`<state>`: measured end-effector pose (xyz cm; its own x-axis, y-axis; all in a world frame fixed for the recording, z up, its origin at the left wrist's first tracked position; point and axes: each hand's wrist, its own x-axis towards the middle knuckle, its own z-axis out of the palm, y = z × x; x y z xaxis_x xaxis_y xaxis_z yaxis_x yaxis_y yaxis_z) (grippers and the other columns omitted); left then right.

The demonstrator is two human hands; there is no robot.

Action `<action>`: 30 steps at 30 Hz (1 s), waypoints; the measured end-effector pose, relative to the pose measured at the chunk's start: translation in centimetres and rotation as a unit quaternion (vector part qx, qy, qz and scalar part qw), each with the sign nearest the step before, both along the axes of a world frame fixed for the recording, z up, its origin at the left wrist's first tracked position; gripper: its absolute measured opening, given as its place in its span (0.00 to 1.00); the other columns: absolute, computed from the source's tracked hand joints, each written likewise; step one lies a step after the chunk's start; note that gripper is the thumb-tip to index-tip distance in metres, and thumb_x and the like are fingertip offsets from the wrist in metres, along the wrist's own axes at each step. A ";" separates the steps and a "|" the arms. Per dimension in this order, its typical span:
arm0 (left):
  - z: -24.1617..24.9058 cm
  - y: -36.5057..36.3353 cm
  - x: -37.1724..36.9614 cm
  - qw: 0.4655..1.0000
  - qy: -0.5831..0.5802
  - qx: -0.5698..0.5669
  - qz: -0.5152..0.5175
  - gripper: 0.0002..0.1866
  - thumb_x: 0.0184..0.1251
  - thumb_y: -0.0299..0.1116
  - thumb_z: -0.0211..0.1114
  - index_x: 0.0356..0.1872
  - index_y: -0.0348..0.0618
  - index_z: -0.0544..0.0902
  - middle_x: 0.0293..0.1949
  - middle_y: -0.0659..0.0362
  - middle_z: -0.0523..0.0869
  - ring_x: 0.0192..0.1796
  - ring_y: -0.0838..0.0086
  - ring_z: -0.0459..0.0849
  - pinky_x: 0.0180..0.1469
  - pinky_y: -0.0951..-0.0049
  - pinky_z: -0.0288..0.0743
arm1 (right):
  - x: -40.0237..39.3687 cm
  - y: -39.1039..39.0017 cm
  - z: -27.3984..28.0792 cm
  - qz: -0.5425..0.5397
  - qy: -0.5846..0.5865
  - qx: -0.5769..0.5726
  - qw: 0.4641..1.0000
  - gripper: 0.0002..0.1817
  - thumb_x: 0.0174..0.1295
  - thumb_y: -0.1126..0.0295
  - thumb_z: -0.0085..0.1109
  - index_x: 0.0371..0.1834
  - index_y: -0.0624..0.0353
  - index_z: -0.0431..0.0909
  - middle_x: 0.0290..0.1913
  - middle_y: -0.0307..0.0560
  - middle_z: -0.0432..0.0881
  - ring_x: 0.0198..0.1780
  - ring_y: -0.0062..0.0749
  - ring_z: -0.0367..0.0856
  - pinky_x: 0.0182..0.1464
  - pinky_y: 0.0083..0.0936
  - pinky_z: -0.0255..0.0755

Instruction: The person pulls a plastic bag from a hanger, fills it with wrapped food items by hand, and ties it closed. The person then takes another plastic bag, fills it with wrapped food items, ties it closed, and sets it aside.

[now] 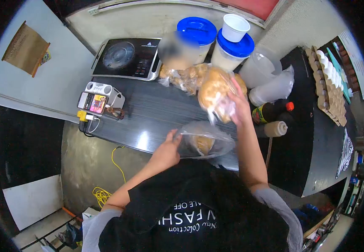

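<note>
My left hand (170,148) pinches the left edge of a clear plastic bag (222,145) at the table's front edge. Inside that bag lies a single browned bread roll (203,143). Farther back, my right hand (239,103) grips the right side of a clear bag of bread rolls (215,92), held up above the table. More bagged bread rolls (186,77) lie just behind it, partly hidden. My right palm is turned toward the bag, and some fingers are covered by the plastic.
An induction cooker (127,59) stands at the back left, with a phone (93,103) propped in front. Blue-lidded tubs (234,46), a sauce bottle (264,113) and a squeeze bottle (275,129) stand right. Egg trays (327,88) rest on the side counter. Yellow cable (102,195) lies on the floor.
</note>
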<state>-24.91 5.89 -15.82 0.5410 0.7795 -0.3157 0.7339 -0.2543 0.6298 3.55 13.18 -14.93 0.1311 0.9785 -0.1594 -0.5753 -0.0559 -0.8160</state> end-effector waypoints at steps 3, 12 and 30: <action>0.0 0.7 0.5 0.999 -0.032 0.018 -0.020 0.40 0.47 0.20 0.60 0.69 0.35 0.62 0.72 0.43 0.58 0.62 0.48 0.74 0.56 0.58 0.77 | 2.0 -5.6 1.9 0.105 0.043 -0.036 0.993 0.34 0.59 0.76 0.58 0.71 0.58 0.61 0.59 0.51 0.75 0.49 0.34 0.81 0.45 0.32 0.81; 0.6 2.5 3.9 0.992 -0.116 0.005 -0.043 0.44 0.48 0.20 0.55 0.73 0.37 0.53 0.75 0.46 0.52 0.70 0.49 0.65 0.56 0.64 0.76 | -1.5 -9.4 -2.5 0.250 -0.222 -0.159 0.929 0.26 0.61 0.77 0.55 0.65 0.61 0.69 0.53 0.43 0.79 0.49 0.28 0.80 0.45 0.27 0.80; 1.3 1.2 1.6 0.999 -0.010 0.027 -0.026 0.21 0.51 0.23 0.56 0.50 0.35 0.79 0.62 0.40 0.72 0.49 0.45 0.82 0.50 0.55 0.77 | -6.7 -11.1 -8.0 0.228 -0.422 -0.013 0.878 0.20 0.62 0.84 0.48 0.57 0.60 0.73 0.51 0.47 0.81 0.54 0.28 0.78 0.58 0.27 0.71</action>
<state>-23.32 7.08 -14.54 0.5868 0.7661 -0.2623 0.7063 -0.3259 0.6284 -3.17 2.10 -22.97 -0.1910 0.9573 -0.2171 0.3196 -0.1485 -0.9359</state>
